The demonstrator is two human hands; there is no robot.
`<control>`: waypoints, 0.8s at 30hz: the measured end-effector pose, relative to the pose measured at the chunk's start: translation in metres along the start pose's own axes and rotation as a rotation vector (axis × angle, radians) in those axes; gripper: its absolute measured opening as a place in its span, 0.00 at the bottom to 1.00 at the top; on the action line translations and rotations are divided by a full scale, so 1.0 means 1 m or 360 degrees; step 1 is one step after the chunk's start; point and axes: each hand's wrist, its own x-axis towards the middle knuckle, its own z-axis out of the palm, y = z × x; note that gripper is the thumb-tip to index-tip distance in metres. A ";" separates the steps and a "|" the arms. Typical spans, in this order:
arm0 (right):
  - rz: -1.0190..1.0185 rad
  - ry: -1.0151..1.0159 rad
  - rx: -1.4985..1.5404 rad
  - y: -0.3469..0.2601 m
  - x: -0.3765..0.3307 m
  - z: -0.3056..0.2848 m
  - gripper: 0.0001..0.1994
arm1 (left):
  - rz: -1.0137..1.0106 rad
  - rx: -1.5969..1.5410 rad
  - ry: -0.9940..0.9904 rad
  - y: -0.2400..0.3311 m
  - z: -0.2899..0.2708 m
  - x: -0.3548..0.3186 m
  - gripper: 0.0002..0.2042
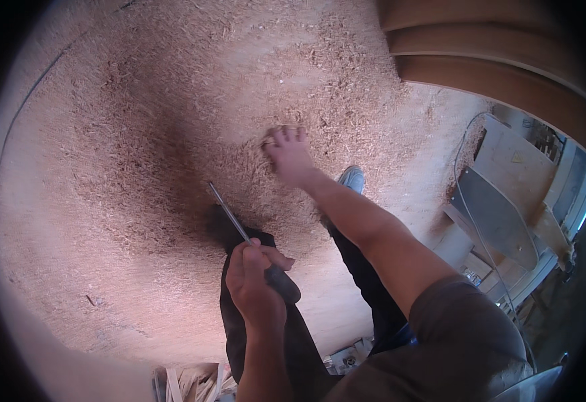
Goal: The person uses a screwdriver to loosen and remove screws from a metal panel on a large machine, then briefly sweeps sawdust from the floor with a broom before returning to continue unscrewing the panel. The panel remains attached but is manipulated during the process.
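Observation:
My left hand [251,281] is closed around a screwdriver-like tool [231,213], its thin metal shaft pointing forward and to the left. The tool's dark, rounded handle sticks out at the side of my palm. I cannot make out the shape of its tip. My right hand [291,155] reaches forward with its fingers spread, low over or touching wood shavings [333,107]. It looks slightly smeared by motion, and I see nothing held in it. The shavings lie thickly around and ahead of both hands.
Curved brown wooden panels [487,70] rise at the far right. Below them stands a machine with a grey plate [494,214] and a hanging cable [471,218]. Wood offcuts [196,383] lie near the lower edge. My shoe [352,179] rests beside my right forearm.

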 end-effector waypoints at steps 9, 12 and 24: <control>0.1041 0.0613 0.0729 0.156 -0.082 0.023 0.13 | 0.0034 -0.0195 0.0144 0.012 -0.006 0.004 0.12; 0.1246 0.0796 0.0647 0.157 -0.082 -0.004 0.19 | 0.0053 -0.0244 0.0188 0.018 -0.014 0.010 0.12; 0.0808 -0.0287 0.0293 0.061 -0.100 -0.089 0.48 | 0.0082 -0.0466 0.0238 0.017 -0.033 0.009 0.13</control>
